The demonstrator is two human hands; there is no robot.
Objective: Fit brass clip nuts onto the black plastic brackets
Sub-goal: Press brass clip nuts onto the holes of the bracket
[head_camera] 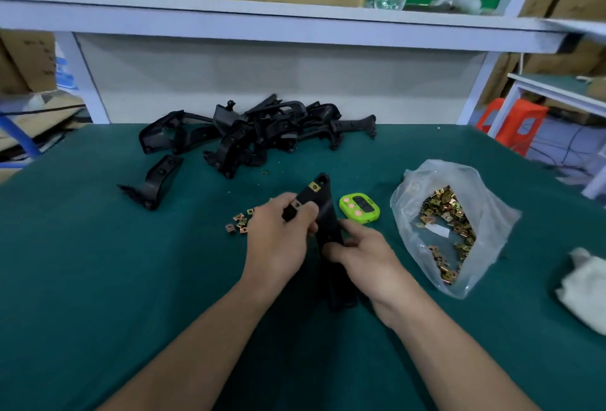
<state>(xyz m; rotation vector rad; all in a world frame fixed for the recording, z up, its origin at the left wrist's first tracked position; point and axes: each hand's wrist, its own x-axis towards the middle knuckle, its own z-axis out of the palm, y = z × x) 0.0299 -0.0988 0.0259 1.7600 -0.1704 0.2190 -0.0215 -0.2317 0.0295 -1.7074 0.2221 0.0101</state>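
I hold one black plastic bracket (329, 233) upright over the green table. My left hand (278, 236) grips its upper left arm, and my right hand (364, 253) grips its middle from the right. A brass clip nut (314, 186) sits on the bracket's top end. Several loose brass clip nuts (238, 221) lie on the table just left of my left hand. A clear plastic bag (459, 230) full of clip nuts lies open at the right. A pile of black brackets (255, 131) fills the back middle of the table.
A lime green timer (359, 208) lies just right of the held bracket. One single bracket (157, 181) lies apart at the left. A white cloth (583, 286) sits at the table's right edge. A white shelf (262, 20) with boxes and a bottle runs overhead behind.
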